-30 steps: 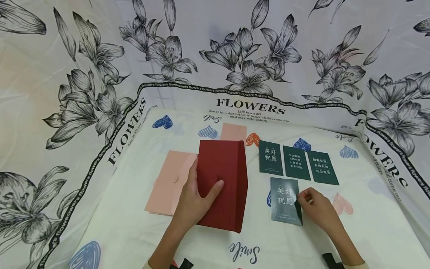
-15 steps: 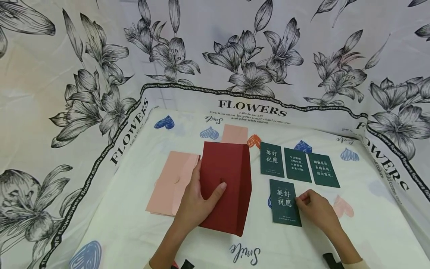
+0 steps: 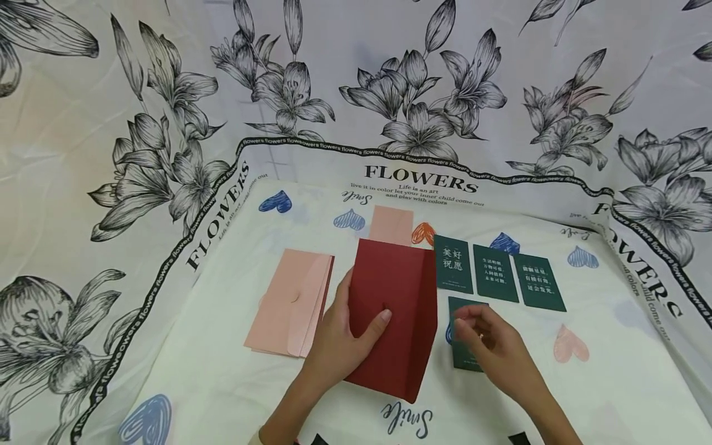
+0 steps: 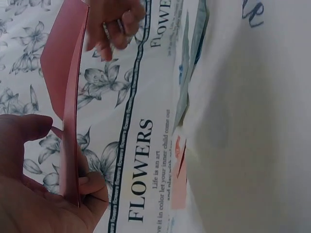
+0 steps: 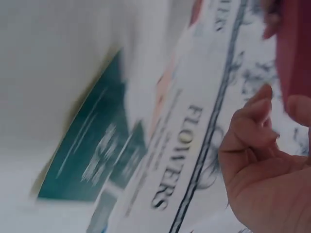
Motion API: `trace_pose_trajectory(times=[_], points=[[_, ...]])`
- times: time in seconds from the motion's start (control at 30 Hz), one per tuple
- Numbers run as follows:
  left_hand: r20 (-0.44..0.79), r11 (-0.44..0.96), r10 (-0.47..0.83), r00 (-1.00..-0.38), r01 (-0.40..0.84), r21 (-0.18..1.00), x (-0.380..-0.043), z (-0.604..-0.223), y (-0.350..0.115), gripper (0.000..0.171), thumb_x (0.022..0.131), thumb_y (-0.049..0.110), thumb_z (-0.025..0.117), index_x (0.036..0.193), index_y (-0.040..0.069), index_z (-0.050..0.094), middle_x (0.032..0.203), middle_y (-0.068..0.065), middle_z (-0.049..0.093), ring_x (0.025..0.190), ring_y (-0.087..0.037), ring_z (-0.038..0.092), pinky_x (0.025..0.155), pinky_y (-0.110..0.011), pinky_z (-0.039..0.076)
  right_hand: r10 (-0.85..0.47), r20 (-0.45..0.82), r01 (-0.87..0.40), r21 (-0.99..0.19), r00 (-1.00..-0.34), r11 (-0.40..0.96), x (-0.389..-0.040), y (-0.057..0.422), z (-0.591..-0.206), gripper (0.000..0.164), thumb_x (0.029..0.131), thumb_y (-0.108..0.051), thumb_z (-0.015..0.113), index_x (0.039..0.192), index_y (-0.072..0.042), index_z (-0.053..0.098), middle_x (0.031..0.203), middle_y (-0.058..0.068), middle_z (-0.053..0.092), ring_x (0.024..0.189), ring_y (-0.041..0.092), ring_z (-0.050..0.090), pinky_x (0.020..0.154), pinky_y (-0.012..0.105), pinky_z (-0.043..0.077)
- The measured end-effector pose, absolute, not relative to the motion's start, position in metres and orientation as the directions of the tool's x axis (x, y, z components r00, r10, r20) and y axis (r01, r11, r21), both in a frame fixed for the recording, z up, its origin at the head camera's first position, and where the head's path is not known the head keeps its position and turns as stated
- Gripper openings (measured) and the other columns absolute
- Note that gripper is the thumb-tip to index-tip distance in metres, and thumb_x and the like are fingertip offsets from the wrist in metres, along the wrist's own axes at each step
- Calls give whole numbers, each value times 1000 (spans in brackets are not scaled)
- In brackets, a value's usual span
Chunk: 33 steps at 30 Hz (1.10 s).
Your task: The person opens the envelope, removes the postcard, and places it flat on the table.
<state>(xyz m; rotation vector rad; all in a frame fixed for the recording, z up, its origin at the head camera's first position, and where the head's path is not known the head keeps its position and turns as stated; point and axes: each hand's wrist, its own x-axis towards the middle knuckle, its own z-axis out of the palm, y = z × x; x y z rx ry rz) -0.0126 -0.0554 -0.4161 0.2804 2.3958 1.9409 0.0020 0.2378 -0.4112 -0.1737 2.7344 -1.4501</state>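
My left hand (image 3: pixel 342 340) grips a red envelope (image 3: pixel 375 278), thumb on the front and the other fingers behind. Its flap stands folded out along the right side. In the left wrist view the envelope (image 4: pixel 71 107) is seen edge-on between thumb and fingers. My right hand (image 3: pixel 497 349) hovers over a green card (image 3: pixel 463 357) with white lettering and partly covers it. The right wrist view shows this hand (image 5: pixel 267 170) with fingers loosely bent and nothing held, near the red envelope (image 5: pixel 294 53). The green card (image 5: pixel 92 150) lies apart from it, blurred.
Three more green cards, a left one (image 3: pixel 453 272), a middle one (image 3: pixel 496 275) and a right one (image 3: pixel 539 283), lie in a row behind. Pink envelopes (image 3: pixel 283 303) lie left over something red, and another pink piece (image 3: pixel 392 224) lies at the back. A patterned cloth (image 3: pixel 612 383) covers everything.
My right hand has left the green card's right edge and moved left and up over it. The left hand has brought the red envelope to the right, uncovering red beside the pink envelopes.
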Motion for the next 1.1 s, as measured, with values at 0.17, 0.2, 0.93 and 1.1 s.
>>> trace_pose_trajectory(times=[0.17,0.2,0.93,1.1], points=[[81,173,306,-948,139,975,-4,-419,-37,90,100,47,71,168,36,12,145,8,53,126,-16,60,90,-37,60,-262,49,-133,-941,-964,312,8,211,-406,42,109,-15,62,149,-11,51,119,6,76,96,20,74,79,32,62],[90,168,324,-942,151,974,-3,-420,-34,90,100,48,70,168,35,12,145,8,53,126,-16,59,91,-36,59,-275,64,-144,-948,-959,285,8,207,-406,44,108,-13,61,150,-10,49,122,7,76,97,21,75,79,32,62],[111,183,344,-932,183,966,2,-418,-34,87,104,45,63,169,33,6,149,7,50,127,-14,57,95,-35,56,-254,158,-214,-953,-954,212,6,189,-412,46,106,-6,64,150,-10,49,121,11,77,93,23,80,72,39,65],[87,218,323,-942,164,962,2,-418,-37,93,100,50,70,168,37,8,149,9,50,128,-14,56,94,-35,57,-212,134,-186,-952,-968,245,8,181,-412,50,105,-12,67,151,-16,49,121,7,78,94,20,80,73,37,64]])
